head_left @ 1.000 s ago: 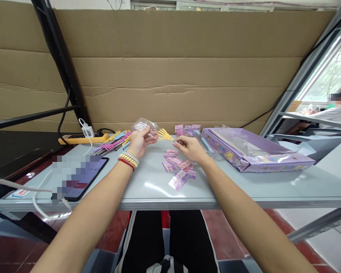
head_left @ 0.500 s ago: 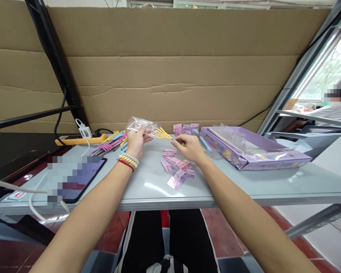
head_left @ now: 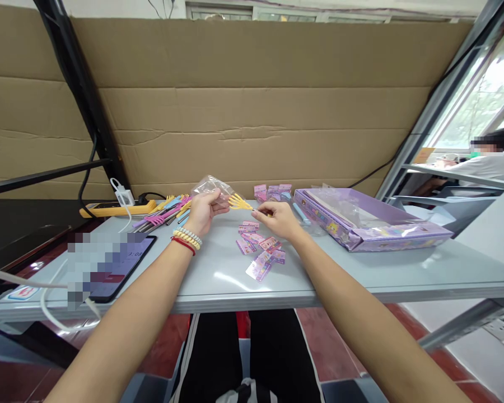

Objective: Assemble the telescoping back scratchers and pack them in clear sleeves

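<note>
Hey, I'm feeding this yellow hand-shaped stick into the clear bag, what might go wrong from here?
1. The yellow stick's spread prongs may snag the clear bag, which the left hand pinches at one spot only, and the thin film might tear.
2. The right hand works just above the loose pink cards; a slip could scatter them.
3. The white cable hangs off the table edge beside the phone and might drag it.

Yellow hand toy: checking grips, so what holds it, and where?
Right hand pinches the toy by its handle end; left hand holds a clear bag by its edge.
</note>
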The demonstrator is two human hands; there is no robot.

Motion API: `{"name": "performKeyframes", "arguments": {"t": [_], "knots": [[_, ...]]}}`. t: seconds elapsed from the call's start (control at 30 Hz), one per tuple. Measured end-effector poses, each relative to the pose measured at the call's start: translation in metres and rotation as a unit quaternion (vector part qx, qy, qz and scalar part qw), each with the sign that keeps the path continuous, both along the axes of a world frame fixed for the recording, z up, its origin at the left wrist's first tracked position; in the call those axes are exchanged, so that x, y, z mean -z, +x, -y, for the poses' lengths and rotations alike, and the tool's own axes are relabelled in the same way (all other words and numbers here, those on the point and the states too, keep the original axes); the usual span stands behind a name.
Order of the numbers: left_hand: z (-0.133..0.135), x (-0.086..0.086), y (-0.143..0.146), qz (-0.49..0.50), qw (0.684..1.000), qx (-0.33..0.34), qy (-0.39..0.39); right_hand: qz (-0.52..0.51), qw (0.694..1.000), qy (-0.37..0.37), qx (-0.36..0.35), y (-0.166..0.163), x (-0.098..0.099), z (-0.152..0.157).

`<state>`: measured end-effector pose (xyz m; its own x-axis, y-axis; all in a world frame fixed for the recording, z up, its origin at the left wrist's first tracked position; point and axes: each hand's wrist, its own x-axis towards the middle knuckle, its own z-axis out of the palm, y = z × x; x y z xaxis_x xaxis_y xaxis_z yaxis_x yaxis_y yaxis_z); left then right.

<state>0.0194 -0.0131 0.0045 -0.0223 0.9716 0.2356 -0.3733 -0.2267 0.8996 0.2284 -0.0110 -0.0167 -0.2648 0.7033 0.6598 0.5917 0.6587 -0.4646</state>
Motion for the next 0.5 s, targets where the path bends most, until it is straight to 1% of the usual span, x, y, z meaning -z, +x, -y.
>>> {"name": "performKeyframes", "arguments": {"t": [0.1,0.23,0.37,0.43,0.5], "knots": [[0.002,0.001,0.002,-0.027,0.999,0.015,0.009,0.001,1.000,-0.003,-0.004,0.000,-0.001,0.002],[0.005,0.005,0.011,-0.090,0.995,0.042,0.014,0.004,1.000,-0.009,-0.005,-0.004,-0.001,0.004],[0.007,0.013,0.022,-0.122,0.990,0.059,0.029,-0.025,0.999,-0.021,0.008,-0.014,0.000,0.006],[0.006,0.015,0.026,-0.121,0.990,0.050,0.041,-0.047,0.998,-0.046,0.013,-0.018,0.001,0.007],[0.005,0.016,0.029,-0.107,0.992,0.030,0.057,-0.068,0.993,-0.097,0.004,-0.019,0.000,0.007]]}}
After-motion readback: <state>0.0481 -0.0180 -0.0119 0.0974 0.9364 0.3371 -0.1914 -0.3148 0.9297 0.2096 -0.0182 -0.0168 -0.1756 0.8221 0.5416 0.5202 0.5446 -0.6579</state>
